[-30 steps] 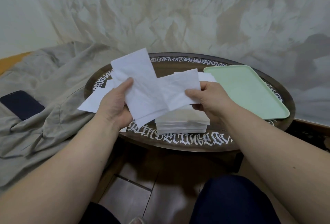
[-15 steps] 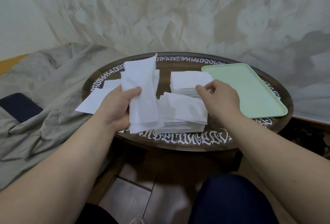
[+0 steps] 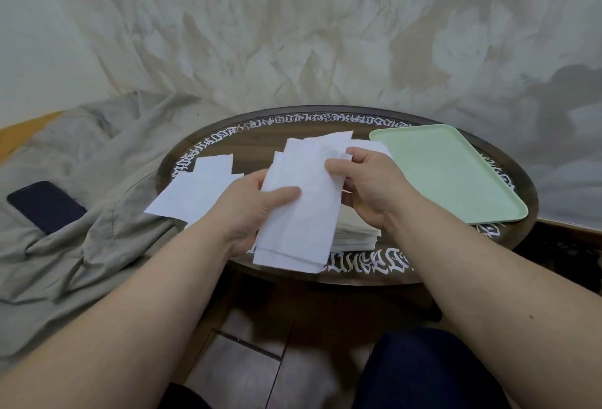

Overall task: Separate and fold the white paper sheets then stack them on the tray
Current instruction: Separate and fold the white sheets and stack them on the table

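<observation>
While the left hand (image 3: 257,203) pinches the white paper sheet (image 3: 303,203) and the right hand (image 3: 365,187) pinches its upper edge, it hangs above the worktop's (image 3: 423,265) near edge; thin, limp, tearable; hold at corners; the tray (image 3: 456,174) lies bare.

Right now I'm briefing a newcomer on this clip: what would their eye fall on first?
Both hands, meeting over the near middle of the round dark table: the left hand grips white paper sheets from below while the right hand pinches their upper edge. Next, the pale green tray at the table's right, holding nothing, and loose sheets lying at its left edge.
</observation>
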`<state>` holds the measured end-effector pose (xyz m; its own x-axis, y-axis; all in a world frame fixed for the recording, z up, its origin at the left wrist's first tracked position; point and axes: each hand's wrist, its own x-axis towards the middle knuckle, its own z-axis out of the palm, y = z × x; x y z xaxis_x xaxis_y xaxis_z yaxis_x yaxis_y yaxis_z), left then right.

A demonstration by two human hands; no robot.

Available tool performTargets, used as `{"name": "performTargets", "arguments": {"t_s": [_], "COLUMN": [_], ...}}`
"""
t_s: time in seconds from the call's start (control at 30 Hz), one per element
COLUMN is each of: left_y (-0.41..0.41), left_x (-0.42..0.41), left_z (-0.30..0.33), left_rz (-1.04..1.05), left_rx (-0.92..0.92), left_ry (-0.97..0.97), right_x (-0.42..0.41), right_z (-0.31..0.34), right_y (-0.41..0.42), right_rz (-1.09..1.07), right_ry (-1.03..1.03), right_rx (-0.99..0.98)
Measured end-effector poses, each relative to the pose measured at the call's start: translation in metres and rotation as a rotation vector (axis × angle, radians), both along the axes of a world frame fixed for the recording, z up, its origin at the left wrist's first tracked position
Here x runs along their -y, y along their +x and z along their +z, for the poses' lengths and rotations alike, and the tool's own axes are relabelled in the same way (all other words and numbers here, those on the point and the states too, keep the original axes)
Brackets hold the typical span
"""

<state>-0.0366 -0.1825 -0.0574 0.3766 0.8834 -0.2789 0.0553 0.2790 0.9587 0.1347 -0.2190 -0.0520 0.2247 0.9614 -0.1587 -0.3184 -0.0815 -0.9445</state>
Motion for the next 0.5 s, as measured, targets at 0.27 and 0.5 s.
{"name": "performTargets", "arguments": {"t_s": [0.27,0.5], "left_y": [0.013,0.007], "left_x": [0.012,0.002], "left_z": [0.007,-0.001], "left_rz": [-0.090,-0.052], "left_rx": [-0.201,-0.081], "left_ry": [0.521,0.413], "right_x": [-0.003,-0.003], "right_z": [0.012,0.017], "right_y": [-0.011,-0.016], "right_rz": [-0.051,0.009], "right_ry": [0.082,0.064], "right_rx": [0.036,0.077]}}
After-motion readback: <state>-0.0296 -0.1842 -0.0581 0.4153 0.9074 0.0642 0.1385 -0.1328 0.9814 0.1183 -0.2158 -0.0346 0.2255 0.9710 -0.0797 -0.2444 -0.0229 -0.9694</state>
